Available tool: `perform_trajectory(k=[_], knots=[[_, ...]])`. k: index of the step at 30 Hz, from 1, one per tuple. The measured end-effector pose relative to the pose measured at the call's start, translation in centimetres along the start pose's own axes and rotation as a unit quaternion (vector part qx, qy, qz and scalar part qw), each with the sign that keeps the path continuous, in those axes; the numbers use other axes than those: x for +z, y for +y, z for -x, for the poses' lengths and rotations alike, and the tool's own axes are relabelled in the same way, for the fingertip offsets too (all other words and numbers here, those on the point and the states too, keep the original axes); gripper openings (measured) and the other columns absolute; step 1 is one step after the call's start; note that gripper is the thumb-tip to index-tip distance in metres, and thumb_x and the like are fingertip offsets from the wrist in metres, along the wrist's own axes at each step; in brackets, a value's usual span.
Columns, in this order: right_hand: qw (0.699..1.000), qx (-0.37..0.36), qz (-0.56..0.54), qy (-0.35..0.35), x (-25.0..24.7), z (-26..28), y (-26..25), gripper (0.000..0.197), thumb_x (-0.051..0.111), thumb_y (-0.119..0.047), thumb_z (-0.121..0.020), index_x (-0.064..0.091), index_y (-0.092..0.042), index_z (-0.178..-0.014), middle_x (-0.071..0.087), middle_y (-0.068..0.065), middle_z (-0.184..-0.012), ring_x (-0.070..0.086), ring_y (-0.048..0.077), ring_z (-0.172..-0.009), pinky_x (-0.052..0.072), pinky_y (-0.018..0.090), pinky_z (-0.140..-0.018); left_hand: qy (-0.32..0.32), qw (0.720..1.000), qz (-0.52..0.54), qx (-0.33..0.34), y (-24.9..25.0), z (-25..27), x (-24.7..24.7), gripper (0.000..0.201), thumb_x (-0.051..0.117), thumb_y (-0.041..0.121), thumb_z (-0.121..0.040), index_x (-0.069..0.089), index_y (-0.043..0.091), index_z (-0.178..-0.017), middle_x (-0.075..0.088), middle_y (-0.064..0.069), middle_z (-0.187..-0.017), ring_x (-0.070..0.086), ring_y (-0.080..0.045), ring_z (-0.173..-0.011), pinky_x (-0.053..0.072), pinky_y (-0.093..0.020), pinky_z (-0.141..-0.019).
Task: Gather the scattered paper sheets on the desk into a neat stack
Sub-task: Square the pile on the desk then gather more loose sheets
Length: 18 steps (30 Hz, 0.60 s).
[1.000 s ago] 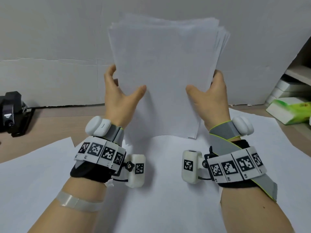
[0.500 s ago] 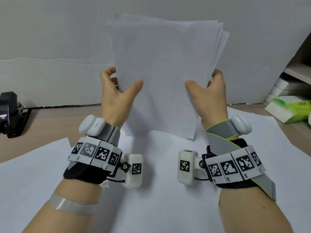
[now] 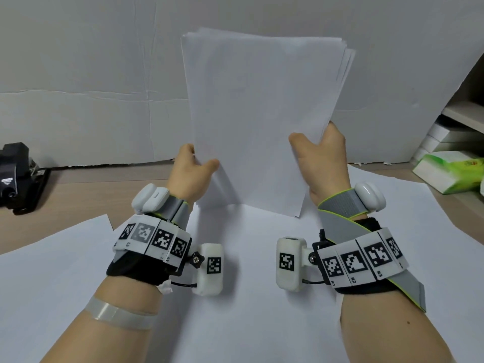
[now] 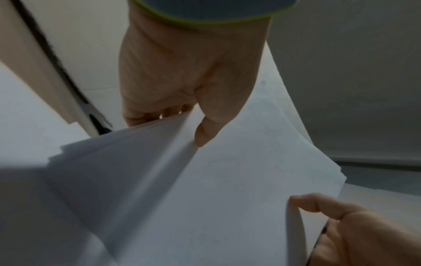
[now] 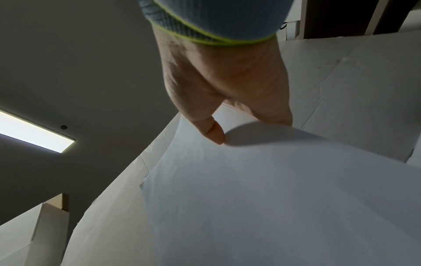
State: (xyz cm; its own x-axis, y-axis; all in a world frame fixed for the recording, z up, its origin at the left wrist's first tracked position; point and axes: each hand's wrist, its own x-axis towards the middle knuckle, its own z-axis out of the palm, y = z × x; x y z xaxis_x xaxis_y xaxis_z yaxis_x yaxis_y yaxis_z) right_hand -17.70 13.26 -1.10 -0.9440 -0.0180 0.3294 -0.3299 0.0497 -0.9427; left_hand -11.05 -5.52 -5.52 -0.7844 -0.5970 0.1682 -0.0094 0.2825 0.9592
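1. The stack of paper sheets point(image 3: 259, 121) stands upright on its lower edge, on the large white sheet point(image 3: 248, 297) covering the tabletop point(image 3: 78, 195).
2. The left hand point(image 3: 190, 176) pinches the stack's left edge, thumb in front, fingers behind.
3. The right hand point(image 3: 323, 159) grips the right edge the same way.
4. At the upper right corner the sheets fan out unevenly.
5. A black stapler point(image 3: 18, 176) sits far left; a green tissue pack point(image 3: 450, 170) far right.
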Motion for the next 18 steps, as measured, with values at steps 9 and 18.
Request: perform_trajectory(k=[9, 18], knots=[[0.997, 0.015, -0.056, 0.048, -0.8, -0.5, -0.3, 0.040, 0.059, -0.006, -0.078, 0.047, -0.010, -0.116, 0.061, 0.003, -0.090, 0.054, 0.015, -0.068, 0.046, 0.026, -0.061, 0.078, 0.977, -0.111, 0.162, 2.2, -0.2, -2.2, 0.013, 0.054, 0.013, -0.087, 0.057, 0.010, -0.099, 0.066, -0.002, -0.091, 0.059, -0.029, -0.084, 0.045, -0.031, -0.071], [0.983, -0.119, 0.141, 0.025, -2.6, -0.4, -1.4, 0.089, 0.080, -0.031, -0.069, 0.036, -0.023, -0.147, 0.038, -0.001, -0.146, 0.036, 0.018, -0.134, 0.031, 0.026, -0.106, 0.180, 0.905, -0.272, 0.274, 4.9, 0.8, -4.9, 0.024, 0.049, 0.020, -0.086, 0.063, 0.020, -0.105, 0.053, 0.014, -0.093, 0.049, -0.028, -0.114, 0.015, -0.054, -0.114]])
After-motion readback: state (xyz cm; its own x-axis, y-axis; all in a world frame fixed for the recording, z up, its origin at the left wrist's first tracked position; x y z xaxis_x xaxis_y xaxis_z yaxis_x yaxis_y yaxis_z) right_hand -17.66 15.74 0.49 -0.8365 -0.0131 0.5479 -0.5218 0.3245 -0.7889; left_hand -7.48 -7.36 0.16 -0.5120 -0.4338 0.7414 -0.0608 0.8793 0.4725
